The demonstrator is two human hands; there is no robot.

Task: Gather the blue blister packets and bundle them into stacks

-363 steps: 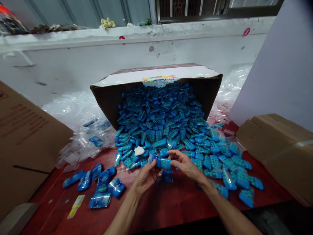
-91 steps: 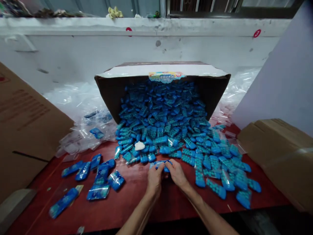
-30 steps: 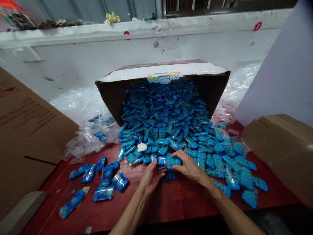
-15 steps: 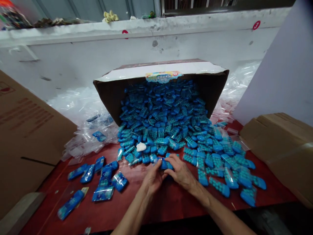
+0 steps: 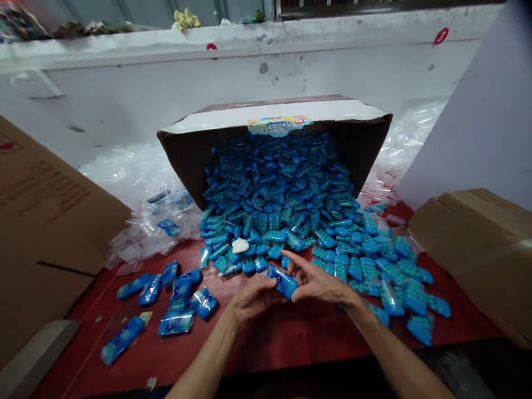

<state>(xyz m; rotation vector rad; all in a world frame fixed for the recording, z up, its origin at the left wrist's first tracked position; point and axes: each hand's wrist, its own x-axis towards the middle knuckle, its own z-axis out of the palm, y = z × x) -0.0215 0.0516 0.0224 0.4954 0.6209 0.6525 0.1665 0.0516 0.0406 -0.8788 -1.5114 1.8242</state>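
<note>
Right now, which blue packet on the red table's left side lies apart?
The frontmost packet, with a yellowish strip beside it; the other packets lie bunched farther back.

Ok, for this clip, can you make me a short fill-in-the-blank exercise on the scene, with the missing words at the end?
1. The pack between the left hand and the right hand is mainly coloured ____.
2. The tabletop beneath the hands is coloured ____.
3. The small lump on the heap is coloured ____.
4. The round red mark at upper right bears the number ____.

Missing words: blue; red; white; 3.
</note>
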